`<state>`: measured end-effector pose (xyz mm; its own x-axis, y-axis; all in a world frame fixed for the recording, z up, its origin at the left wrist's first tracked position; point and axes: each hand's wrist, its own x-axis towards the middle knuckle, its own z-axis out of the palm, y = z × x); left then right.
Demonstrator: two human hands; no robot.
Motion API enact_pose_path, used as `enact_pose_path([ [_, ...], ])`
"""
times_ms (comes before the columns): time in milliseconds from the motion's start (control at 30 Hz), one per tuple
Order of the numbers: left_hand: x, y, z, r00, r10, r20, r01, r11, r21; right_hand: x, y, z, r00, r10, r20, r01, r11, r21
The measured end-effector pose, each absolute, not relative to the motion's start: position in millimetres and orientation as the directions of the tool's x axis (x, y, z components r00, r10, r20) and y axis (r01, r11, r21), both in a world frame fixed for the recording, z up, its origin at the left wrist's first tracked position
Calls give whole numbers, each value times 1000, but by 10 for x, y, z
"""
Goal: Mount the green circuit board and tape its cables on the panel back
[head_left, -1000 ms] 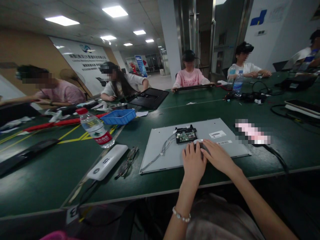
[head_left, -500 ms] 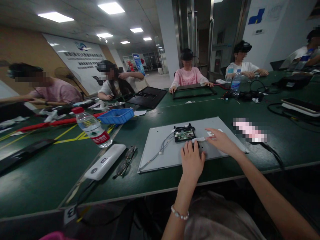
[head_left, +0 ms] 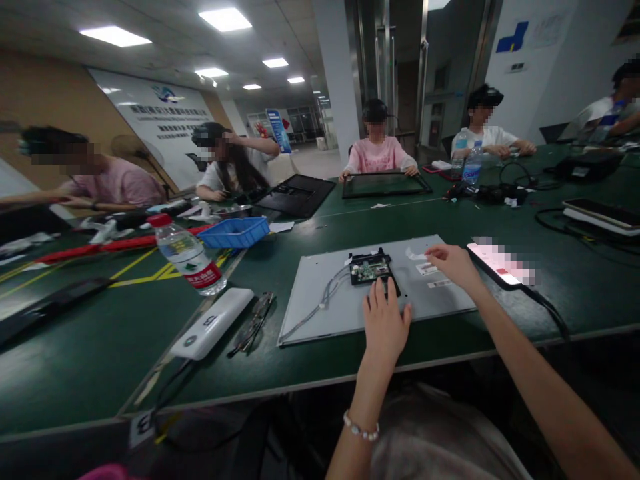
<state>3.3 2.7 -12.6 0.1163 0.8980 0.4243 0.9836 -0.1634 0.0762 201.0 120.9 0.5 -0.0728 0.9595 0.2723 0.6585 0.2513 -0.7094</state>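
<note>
A grey display panel (head_left: 327,280) lies back side up on the table in front of me. Mounted on it is a black bracket with a green circuit board (head_left: 369,269), and a grey cable (head_left: 327,293) runs from it to the panel's near left corner. My left hand (head_left: 385,320) rests with fingers stretched on the bracket's near edge. Over the panel's right part, my right hand (head_left: 453,263) pinches a whitish strip of tape (head_left: 415,255), which hangs off to the left of the fingertips. White labels (head_left: 427,269) are stuck on the panel below that hand.
Left of the panel lie eyeglasses (head_left: 253,323), a white power bank (head_left: 214,325) and a tilted water bottle (head_left: 189,257). A blue tray (head_left: 235,233) sits behind them. A lit phone (head_left: 497,265) with a cable lies at right. Co-workers sit across the table (head_left: 350,217), one holding a black frame (head_left: 385,185).
My right hand has moved away from the left hand to the right, pulling the tape strip off the bracket area. My left hand stays at the bracket. Across the table, the black frame was lowered.
</note>
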Motion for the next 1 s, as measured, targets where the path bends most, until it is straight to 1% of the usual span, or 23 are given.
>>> enact_pose_path([
  [67, 31, 25, -120, 121, 900, 419, 983, -166, 73, 2076, 1194, -20, -26, 964, 263, 758, 191, -623],
  [133, 29, 22, -115, 125, 902, 414, 983, -169, 70, 2088, 1159, -33, -30, 973, 229, 831, 151, -535],
  [233, 27, 17, -117, 127, 899, 419, 983, -170, 66, 2057, 1118, -24, -15, 975, 220, 879, 118, -461],
  [333, 24, 14, -122, 130, 895, 426, 983, -173, 65, 2031, 1133, -21, -29, 964, 264, 887, 147, -438],
  [400, 22, 14, -126, 133, 895, 427, 982, -176, 62, 2018, 1163, -49, -98, 942, 320, 875, 234, -424],
  [467, 20, 16, -127, 133, 893, 429, 983, -175, 61, 2000, 1184, -105, -206, 910, 361, 846, 351, -401],
  [567, 21, 13, -119, 130, 895, 427, 983, -174, 66, 1957, 1170, -216, -394, 858, 330, 769, 504, -394],
  [633, 24, 8, -107, 126, 899, 419, 983, -171, 71, 1929, 1146, -279, -458, 840, 290, 739, 542, -400],
  [733, 28, 1, -88, 126, 906, 404, 983, -170, 75, 1913, 1140, -335, -419, 865, 275, 775, 499, -388],
  [833, 28, -1, -82, 129, 907, 402, 982, -173, 75, 1920, 1173, -346, -358, 881, 309, 805, 459, -376],
  [1000, 24, 5, -102, 120, 899, 420, 983, -167, 76, 1873, 1187, -286, -354, 851, 388, 781, 497, -377],
])
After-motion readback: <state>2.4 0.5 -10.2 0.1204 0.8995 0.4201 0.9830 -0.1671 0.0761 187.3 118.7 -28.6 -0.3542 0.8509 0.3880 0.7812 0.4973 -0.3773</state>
